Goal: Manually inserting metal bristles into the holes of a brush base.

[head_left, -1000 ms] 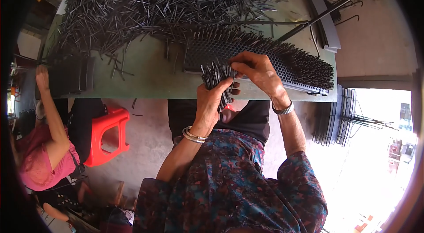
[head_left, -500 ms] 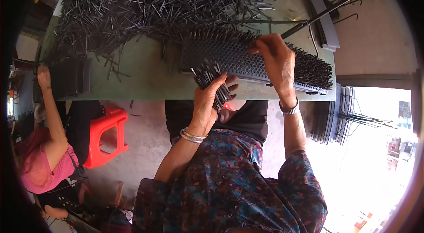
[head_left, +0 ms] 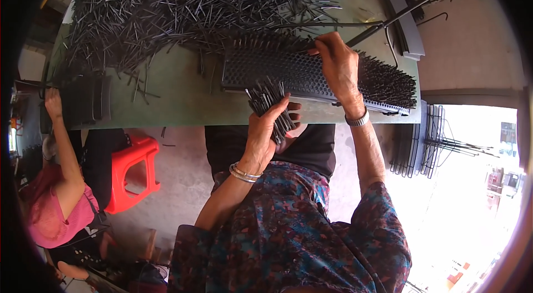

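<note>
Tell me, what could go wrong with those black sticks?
The left hand holds a fat bunch of loose sticks near the edge of the table, so a few might slip and drop to the floor. The right hand is close to the standing sticks on the holed board, so it could bump some crooked, or one could poke its fingers.

Right hand (head_left: 341,68) has moved from rod bundle (head_left: 268,96) over perforated board (head_left: 272,65)

Left fingers (head_left: 278,106) clutch thin black sticks (head_left: 266,93).
</note>
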A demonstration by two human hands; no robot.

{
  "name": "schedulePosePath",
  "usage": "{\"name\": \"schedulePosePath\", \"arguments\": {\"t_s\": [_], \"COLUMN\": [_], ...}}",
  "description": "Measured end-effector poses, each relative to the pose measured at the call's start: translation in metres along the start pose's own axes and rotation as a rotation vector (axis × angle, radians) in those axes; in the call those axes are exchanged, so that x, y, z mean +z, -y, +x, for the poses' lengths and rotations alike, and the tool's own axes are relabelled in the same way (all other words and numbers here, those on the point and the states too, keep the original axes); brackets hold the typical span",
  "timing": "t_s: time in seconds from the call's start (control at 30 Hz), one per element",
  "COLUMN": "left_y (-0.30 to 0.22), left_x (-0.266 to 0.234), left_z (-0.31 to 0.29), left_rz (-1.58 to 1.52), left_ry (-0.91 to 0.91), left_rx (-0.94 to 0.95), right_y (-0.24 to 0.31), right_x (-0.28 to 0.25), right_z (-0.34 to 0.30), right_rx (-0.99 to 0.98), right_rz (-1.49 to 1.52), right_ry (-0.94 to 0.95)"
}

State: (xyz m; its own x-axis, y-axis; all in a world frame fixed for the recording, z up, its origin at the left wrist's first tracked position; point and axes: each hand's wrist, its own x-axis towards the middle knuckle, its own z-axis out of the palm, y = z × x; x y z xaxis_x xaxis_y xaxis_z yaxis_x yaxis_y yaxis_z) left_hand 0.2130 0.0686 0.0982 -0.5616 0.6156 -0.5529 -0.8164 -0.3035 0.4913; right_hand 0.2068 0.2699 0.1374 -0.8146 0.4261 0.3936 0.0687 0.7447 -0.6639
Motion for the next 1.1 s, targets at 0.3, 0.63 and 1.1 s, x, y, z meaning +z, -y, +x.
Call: {"name": "schedulePosePath", "arguments": {"t_s": [0.3,0.63,1.1], "left_y": [0.003,0.0,0.004], "left_x": [-0.006,0.003,0.01], "left_z": [0.002,0.0,0.003], "left_rz": [0.007,0.014,0.044], "left_ry": [0.0,-0.051,-0.026], "left_rx": [0.037,0.055,0.105], "right_y": [-0.015,0.005,0.031], "right_x": [0.019,0.018,-0.009], "right_z": [0.008,-0.01,-0.045], "right_rx": [-0.237,-0.145,0.281], "right_rz": [-0.241,-0.221,0.341], "right_ry": [0.038,0.001,0.533]}}
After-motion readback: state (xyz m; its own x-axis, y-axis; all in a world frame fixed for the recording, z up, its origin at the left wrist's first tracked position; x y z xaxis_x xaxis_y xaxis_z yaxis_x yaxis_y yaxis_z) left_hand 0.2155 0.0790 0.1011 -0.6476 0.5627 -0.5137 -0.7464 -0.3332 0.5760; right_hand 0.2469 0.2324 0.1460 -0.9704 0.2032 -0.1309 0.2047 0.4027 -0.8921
